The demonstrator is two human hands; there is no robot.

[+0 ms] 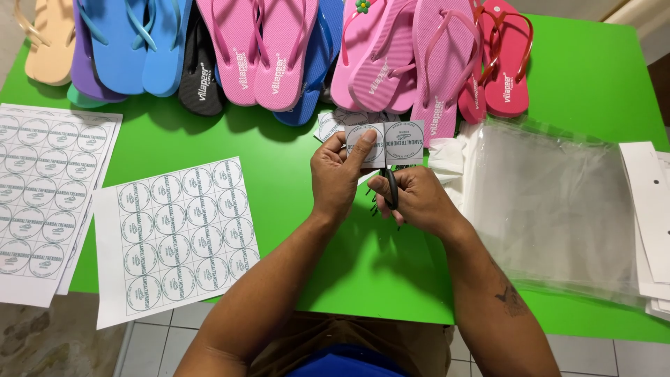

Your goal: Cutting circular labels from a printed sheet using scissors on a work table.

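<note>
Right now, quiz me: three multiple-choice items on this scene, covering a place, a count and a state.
1. Where does the clear plastic bag stack lie on the green table?
A. right of the hands
B. left of the hands
C. under the flip-flops

2. How many round labels are on the paper strip?
A. two
B. five
C. nine

3. What is the strip's state?
A. lying flat
B. held up, scissors at it
C. crumpled

Key: 1 A, it lies beside the right hand. 2 A, two circles show. 3 B, the left hand pinches it.
</note>
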